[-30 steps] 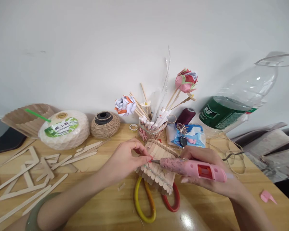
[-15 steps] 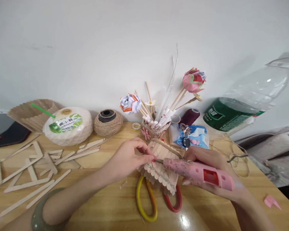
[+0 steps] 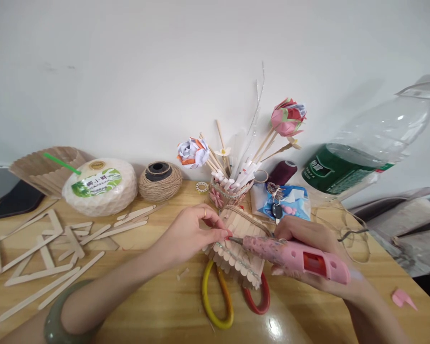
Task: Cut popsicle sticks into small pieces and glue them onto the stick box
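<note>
Pink plastic glue gun (image 3: 297, 258), clasped firmly in the right hand (image 3: 310, 236). Nozzle points at the fingertips of the left hand (image 3: 191, 234), which pinch a small red piece (image 3: 230, 234). Nozzle-to-piece contact: too small to tell.

Directly beneath: stick panel (image 3: 249, 260), wooden, scalloped along its near side, tilted, mid-length of the table (image 3: 157, 310). Yellow loop (image 3: 205, 303) and red loop (image 3: 267, 298) protrude from under it toward the table's front edge.

Just behind the panel, near the back edge: cup (image 3: 232, 195) packed with white rolls and thin sticks. Two paper flowers lean out of it, one white and orange (image 3: 193, 153), one pink and red (image 3: 288, 117).

Right of the cup: blue packet (image 3: 297, 198) with keys (image 3: 277, 210) on top; purple thread spool (image 3: 284, 173) behind. Large clear bottle (image 3: 344, 167), green label, stands tilted in view by the back right corner. Pink scrap (image 3: 401, 297) lies near the right edge.

Left of the cup, along the back edge: twine ball (image 3: 161, 185), then white coconut (image 3: 100, 191) with green straw (image 3: 61, 163), brown paper bowl (image 3: 39, 167) behind. Loose wooden sticks (image 3: 46, 251) spread in front of these, toward the left.
</note>
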Demonstrator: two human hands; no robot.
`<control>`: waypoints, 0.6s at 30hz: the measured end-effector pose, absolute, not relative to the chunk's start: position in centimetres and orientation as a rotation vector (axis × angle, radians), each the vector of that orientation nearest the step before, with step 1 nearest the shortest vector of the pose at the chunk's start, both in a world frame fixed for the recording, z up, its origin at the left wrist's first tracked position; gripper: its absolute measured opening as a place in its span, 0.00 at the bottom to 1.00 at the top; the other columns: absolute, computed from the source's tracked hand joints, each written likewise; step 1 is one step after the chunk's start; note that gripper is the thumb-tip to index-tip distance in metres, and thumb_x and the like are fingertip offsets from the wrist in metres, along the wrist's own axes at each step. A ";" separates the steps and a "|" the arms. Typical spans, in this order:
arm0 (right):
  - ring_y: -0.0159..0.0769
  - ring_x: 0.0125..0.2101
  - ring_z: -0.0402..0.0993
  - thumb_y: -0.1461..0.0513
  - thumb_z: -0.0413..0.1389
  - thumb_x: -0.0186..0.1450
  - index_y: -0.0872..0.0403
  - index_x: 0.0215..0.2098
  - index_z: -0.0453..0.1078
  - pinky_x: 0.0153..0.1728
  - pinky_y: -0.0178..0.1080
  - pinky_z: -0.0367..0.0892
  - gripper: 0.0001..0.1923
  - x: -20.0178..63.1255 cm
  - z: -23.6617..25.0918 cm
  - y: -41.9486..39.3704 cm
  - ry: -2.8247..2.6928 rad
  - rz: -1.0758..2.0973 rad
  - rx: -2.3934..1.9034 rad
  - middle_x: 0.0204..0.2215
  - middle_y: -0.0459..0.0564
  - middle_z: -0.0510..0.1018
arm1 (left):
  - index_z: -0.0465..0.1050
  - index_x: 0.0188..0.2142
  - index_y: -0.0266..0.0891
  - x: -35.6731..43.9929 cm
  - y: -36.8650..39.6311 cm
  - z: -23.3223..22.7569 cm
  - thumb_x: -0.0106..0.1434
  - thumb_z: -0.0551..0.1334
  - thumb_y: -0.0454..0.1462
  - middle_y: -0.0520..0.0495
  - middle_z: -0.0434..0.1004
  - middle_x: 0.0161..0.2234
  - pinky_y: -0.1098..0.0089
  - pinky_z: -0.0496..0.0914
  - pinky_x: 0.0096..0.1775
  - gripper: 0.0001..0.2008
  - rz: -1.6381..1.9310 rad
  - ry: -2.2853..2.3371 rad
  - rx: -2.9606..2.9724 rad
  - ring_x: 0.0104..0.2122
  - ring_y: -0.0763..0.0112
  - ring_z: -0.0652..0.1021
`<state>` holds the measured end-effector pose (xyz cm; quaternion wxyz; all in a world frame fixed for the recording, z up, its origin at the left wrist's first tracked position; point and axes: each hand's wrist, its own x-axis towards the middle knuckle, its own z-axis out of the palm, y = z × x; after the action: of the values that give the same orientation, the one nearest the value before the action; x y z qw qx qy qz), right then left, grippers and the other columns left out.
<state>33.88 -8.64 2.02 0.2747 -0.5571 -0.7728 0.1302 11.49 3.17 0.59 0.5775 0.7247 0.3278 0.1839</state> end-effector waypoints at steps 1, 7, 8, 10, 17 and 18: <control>0.31 0.21 0.61 0.48 0.56 0.59 0.53 0.25 0.64 0.22 0.35 0.56 0.18 33.9 2.0 -8.7 -2.080 0.345 -1.495 0.21 0.44 0.68 | 0.74 0.27 0.37 11.5 3.2 0.6 0.53 0.64 0.39 0.47 0.75 0.33 0.68 0.67 0.34 0.07 0.428 0.768 1.692 0.34 0.66 0.74; 0.31 0.21 0.61 0.49 0.58 0.58 0.53 0.25 0.63 0.22 0.36 0.56 0.17 33.9 2.0 -8.8 -2.072 0.356 -1.499 0.21 0.43 0.67 | 0.74 0.27 0.37 11.5 3.3 0.5 0.53 0.64 0.39 0.47 0.75 0.33 0.69 0.66 0.34 0.07 0.428 0.765 1.684 0.34 0.66 0.74; 0.31 0.21 0.61 0.49 0.58 0.58 0.53 0.25 0.63 0.22 0.36 0.55 0.17 33.9 2.0 -8.8 -2.076 0.357 -1.498 0.21 0.43 0.67 | 0.74 0.27 0.37 11.5 3.3 0.5 0.53 0.64 0.39 0.47 0.75 0.33 0.68 0.66 0.34 0.07 0.426 0.768 1.686 0.34 0.66 0.74; 0.31 0.20 0.61 0.49 0.58 0.59 0.53 0.25 0.63 0.22 0.36 0.55 0.17 34.0 2.0 -8.7 -2.079 0.342 -1.488 0.21 0.43 0.66 | 0.74 0.27 0.37 11.5 3.3 0.5 0.53 0.64 0.39 0.47 0.74 0.33 0.69 0.66 0.34 0.07 0.423 0.776 1.689 0.34 0.66 0.74; 0.31 0.21 0.61 0.49 0.57 0.60 0.53 0.25 0.63 0.22 0.35 0.55 0.17 33.8 2.0 -8.6 -2.091 0.347 -1.486 0.21 0.43 0.66 | 0.74 0.26 0.37 11.6 3.3 0.5 0.53 0.65 0.39 0.47 0.74 0.32 0.69 0.66 0.35 0.06 0.428 0.774 1.683 0.35 0.65 0.74; 0.32 0.21 0.61 0.49 0.56 0.60 0.53 0.26 0.63 0.21 0.36 0.55 0.17 33.8 2.0 -8.6 -2.090 0.344 -1.486 0.21 0.44 0.66 | 0.74 0.26 0.37 11.6 3.3 0.5 0.53 0.65 0.39 0.47 0.74 0.32 0.68 0.66 0.35 0.07 0.431 0.775 1.680 0.36 0.65 0.74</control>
<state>33.81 -8.63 2.04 0.2733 -0.5525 -0.7770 0.1278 11.61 3.29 0.54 0.5817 0.7194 0.3317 0.1846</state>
